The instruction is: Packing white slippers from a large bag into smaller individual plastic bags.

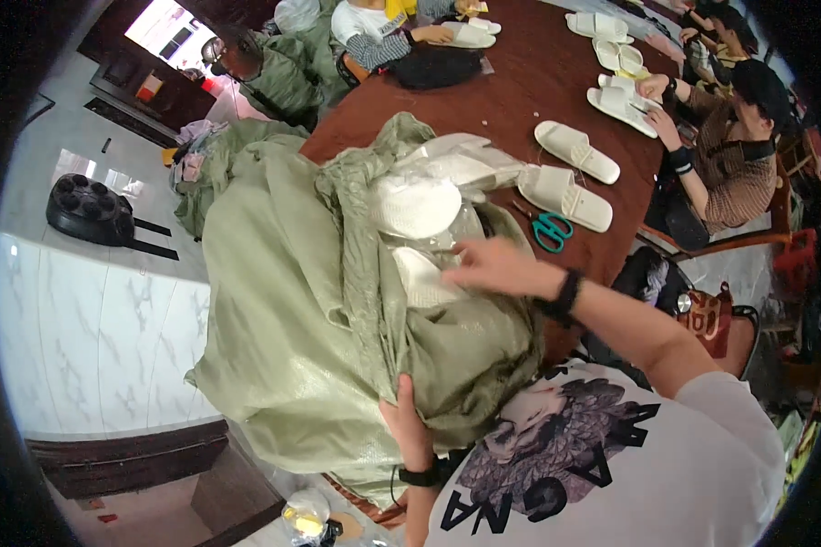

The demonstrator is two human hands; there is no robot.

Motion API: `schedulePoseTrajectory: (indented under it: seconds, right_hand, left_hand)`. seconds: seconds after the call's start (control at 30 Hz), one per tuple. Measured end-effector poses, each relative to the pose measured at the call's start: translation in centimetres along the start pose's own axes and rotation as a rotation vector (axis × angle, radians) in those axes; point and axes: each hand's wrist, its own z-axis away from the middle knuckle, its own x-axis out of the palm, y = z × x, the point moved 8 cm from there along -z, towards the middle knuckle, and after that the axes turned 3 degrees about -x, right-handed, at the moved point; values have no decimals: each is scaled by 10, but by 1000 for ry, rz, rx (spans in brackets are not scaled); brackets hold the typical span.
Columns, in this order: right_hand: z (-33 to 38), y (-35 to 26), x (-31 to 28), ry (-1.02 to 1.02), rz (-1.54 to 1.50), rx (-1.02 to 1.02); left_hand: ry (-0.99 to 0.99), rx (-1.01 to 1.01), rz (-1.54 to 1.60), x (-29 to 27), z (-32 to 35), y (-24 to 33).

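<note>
The right hand (497, 267), fingers too blurred to tell apart or together, was over slippers (420, 208) in the sack (274, 264); the left hand (409, 424), grip unclear, touched its side, likely steadying it at the worktop's (511, 91) near-left edge.

1. The green sack (274, 246) looks like woven plastic: thin, creased all over, with a dull sheen that brightens where light strikes its lower folds.
2. The white slippers in its mouth (417, 208) have matt, finely textured surfaces.
3. Clear plastic film (470, 164), glossy and crinkled, lies around them.
4. The loose slippers (576, 150) look matt, with smooth straps.
5. The scissors (552, 231) have smooth teal plastic handles.
6. The table (511, 91) has a matt brown, cloth-like surface.
7. The floor (28, 196) is smooth and glossy, mirroring light.
8. The printed shirt (702, 447) is soft, matt cloth.
</note>
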Motion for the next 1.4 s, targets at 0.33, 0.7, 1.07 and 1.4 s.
schedulePoseTrajectory:
  seconds: [0.33, 0.7, 1.07, 1.4]
  right_hand:
    - [-47, 25, 29, 57, -942, -8]
    - [-103, 82, -92, 209, -1072, 163]
    - [-121, 184, -133, 418, -1031, 229]
    - [-114, 150, -52, 430, -1063, 250]
  left_hand:
    - [293, -2, 345, -24, 8, 3]
    - [610, 362, -98, -170, -101, -21]
    - [605, 162, -696, -168, -195, -6]
    - [699, 640, -717, -253, -117, 30]
